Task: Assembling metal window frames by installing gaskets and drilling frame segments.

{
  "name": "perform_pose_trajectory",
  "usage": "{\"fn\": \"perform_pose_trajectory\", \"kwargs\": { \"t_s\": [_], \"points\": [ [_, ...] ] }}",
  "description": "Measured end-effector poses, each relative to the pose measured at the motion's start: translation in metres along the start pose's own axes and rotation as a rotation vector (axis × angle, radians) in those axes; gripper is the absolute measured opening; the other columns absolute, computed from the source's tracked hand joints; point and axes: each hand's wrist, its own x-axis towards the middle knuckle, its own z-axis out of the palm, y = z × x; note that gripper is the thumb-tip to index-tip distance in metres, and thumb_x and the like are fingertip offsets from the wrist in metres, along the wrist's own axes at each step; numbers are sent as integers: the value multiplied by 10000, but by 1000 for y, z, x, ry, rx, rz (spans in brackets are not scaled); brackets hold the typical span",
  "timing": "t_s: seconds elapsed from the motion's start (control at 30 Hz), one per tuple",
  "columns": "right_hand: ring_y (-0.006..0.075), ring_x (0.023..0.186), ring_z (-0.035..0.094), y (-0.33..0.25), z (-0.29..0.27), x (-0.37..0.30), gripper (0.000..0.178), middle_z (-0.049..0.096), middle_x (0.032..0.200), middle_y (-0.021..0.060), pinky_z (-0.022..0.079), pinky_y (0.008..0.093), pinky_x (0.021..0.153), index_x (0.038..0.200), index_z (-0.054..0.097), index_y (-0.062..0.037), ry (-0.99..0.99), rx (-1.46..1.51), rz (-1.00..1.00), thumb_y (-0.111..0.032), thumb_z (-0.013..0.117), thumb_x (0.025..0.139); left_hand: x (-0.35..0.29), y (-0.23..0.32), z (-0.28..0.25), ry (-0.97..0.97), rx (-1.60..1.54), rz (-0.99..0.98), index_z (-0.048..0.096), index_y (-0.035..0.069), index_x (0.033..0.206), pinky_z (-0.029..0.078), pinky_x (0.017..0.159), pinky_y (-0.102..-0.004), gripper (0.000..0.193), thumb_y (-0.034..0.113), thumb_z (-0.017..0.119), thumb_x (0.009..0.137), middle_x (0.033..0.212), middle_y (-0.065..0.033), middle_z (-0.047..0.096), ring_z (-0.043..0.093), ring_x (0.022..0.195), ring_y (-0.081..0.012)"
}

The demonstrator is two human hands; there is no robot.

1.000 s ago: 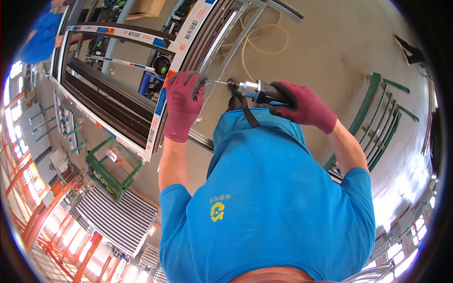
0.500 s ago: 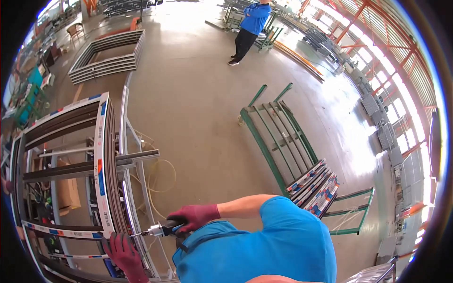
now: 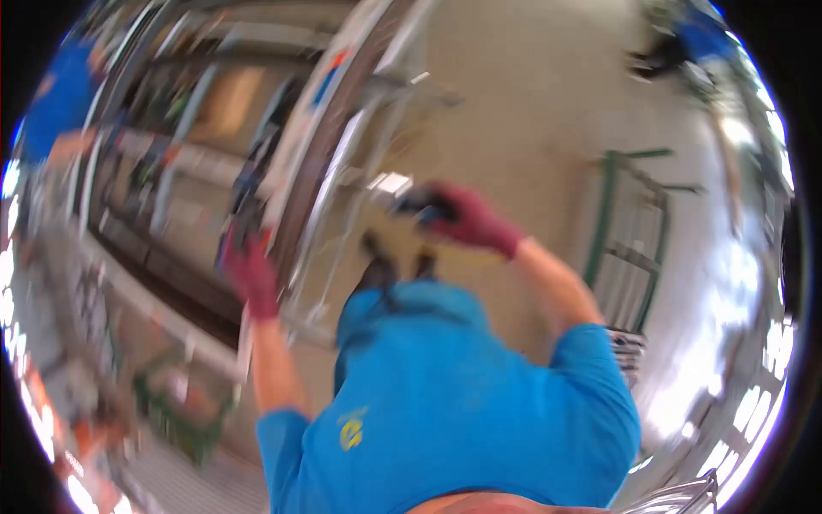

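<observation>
My right hand (image 3: 473,224), in a dark red glove with dark fingers, is closed around a cordless drill (image 3: 414,202). The drill is held over the floor, to the right of the stacked window frames (image 3: 295,163) and apart from them. My left hand (image 3: 252,272), gloved alike, is at the inner side of the near frame rail; motion smears its fingers, and I cannot tell whether they grip anything. The frames have dark profiles with pale protective film bearing blue and orange patches.
A green metal rack (image 3: 604,223) stands on the right, with stacked profiles (image 3: 629,353) at its near end. A person in blue (image 3: 60,103) is at the far side of the frames. Another person (image 3: 698,43) is at the upper right. A green stand (image 3: 184,411) is at the lower left.
The view has swung, and everything is blurred. My right hand has drawn the drill away from the frame corner. My left hand is now farther from the drill. A person shows at left.
</observation>
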Motion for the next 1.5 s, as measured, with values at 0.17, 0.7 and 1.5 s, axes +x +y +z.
{"fn": "perform_pose_trajectory", "kwargs": {
  "t_s": [0.17, 0.7, 1.5],
  "points": [
    [187, 982, 679, 20, 6, 18, 606, 728, 1073, 120, 559, 355, 906, 1440, 573, -16, 90, -84, -68, -234, 827, 935, 39, -73, 12, 146, -261, -286, 667, -31, 1370, 558, 900, -338, 433, 269, 650, 1059, 1134, -130, 750, 707, 998, -189],
    [445, 1056, 702, 7, 73, -3, 623, 717, 1145, 254, 556, 461, 908, 1404, 585, -40, 34, 14, 21, -328, 815, 902, 110, -42, 80, -35, -217, -697, 640, -86, 1387, 451, 1093, -388, 932, 747, 513, 987, 1345, -200, 698, 659, 1191, -310],
    [463, 1089, 669, 7, 71, 12, 569, 705, 1152, 253, 539, 507, 923, 1340, 611, -43, 7, -26, 29, -348, 802, 899, 117, -45, 83, 23, -277, -769, 635, 16, 1409, 541, 981, -411, 751, 623, 617, 968, 1239, -125, 716, 684, 1056, -285]
  ]
}}
